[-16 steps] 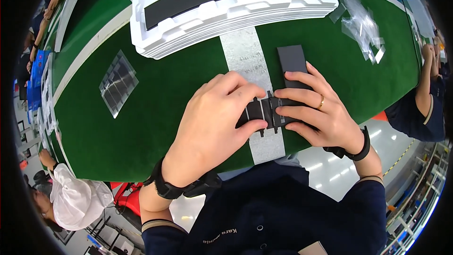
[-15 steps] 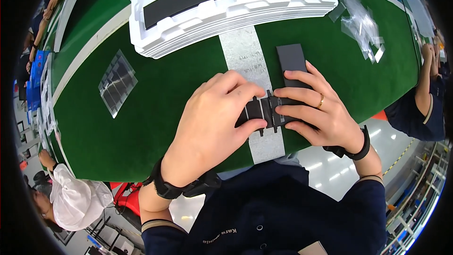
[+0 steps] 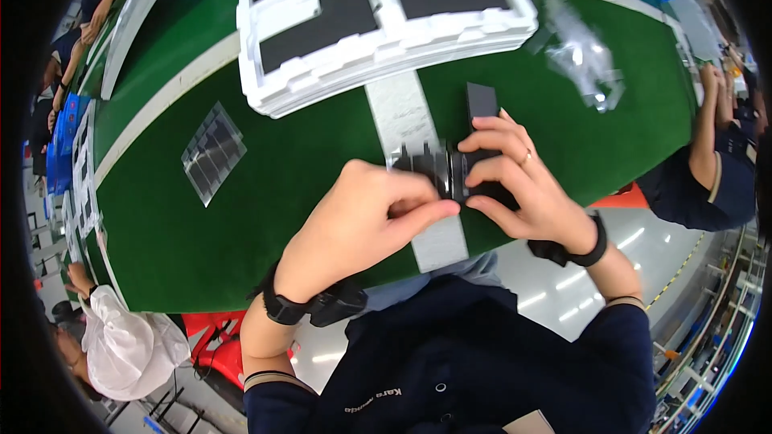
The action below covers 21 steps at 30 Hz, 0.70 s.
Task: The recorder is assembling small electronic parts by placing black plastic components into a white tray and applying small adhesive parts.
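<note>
Over the pale strip (image 3: 394,107) on the green work surface, a flat black part with short tabs (image 3: 418,162) lies between my hands, blurred by motion. My left hand (image 3: 354,217) pinches its near edge between thumb and fingers. From the right, my right hand (image 3: 535,185) is curled over the part's other end, fingertips and thumb gripping it. Its far fingers also lie by the near end of a dark grey rectangular slab (image 3: 482,100); whether they touch it I cannot tell. My palm and fingers hide much of the black part.
A stack of white moulded trays (image 3: 386,56) holding black panels stands at the far side. Clear film with dark patches (image 3: 213,153) lies to the left, a heap of clear film (image 3: 581,64) to the right. Other people sit at both sides.
My view has shifted, showing more of the tray stack. My left hand's fingers have curled further over the near edge of the black part, whose tabbed end now points away to the left.
</note>
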Available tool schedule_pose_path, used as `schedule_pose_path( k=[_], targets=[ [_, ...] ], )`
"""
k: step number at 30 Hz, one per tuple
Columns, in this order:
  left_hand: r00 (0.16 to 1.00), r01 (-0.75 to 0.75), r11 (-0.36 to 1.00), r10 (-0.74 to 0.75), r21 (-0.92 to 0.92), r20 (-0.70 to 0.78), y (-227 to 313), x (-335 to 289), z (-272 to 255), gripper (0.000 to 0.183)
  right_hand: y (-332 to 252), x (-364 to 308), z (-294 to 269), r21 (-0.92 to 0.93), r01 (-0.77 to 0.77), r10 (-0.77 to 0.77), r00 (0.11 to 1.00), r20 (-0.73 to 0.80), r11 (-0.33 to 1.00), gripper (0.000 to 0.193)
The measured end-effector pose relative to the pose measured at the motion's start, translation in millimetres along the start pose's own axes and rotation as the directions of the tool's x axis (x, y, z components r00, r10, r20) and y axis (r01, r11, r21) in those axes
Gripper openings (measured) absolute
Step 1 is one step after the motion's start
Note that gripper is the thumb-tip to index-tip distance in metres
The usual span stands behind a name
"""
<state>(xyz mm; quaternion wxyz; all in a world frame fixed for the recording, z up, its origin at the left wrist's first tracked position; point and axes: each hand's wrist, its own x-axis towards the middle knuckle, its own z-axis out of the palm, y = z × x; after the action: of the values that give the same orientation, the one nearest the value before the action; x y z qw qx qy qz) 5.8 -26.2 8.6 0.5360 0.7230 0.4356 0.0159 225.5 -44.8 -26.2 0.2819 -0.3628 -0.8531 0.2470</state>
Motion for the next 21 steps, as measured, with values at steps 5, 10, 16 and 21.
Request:
schedule_pose_path(
  k=[5, 10, 16, 21],
  targets=[
    [0.903, -0.316, 0.922, 0.219, -0.224, -0.37, -28.3, 6.8, 15.1, 0.035, -13.8, 23.9, 15.8, 0.094, -0.052, 0.084, 0.924, -0.373, 0.994, 0.022],
    [0.869, -0.355, 0.853, 0.151, -0.382, -0.471, -30.0, 25.8, 22.7, 0.027, -32.1, 39.3, 13.5, 0.044, 0.005, 0.013, 0.917, -0.398, 0.999, 0.03],
    [0.742, -0.425, 0.875, 0.188, -0.234, -0.643, -36.9, 29.9, 5.3, 0.023, -7.4, 49.0, -17.2, -0.139, -0.101, 0.068, 0.973, -0.222, 0.985, 0.059],
    [0.613, -0.479, 0.875, 0.276, -0.071, -0.74, -38.8, 20.4, -9.1, 0.019, 20.1, 85.1, -16.4, 0.443, -0.179, 0.107, 0.977, 0.183, 0.878, 0.03]
  ],
)
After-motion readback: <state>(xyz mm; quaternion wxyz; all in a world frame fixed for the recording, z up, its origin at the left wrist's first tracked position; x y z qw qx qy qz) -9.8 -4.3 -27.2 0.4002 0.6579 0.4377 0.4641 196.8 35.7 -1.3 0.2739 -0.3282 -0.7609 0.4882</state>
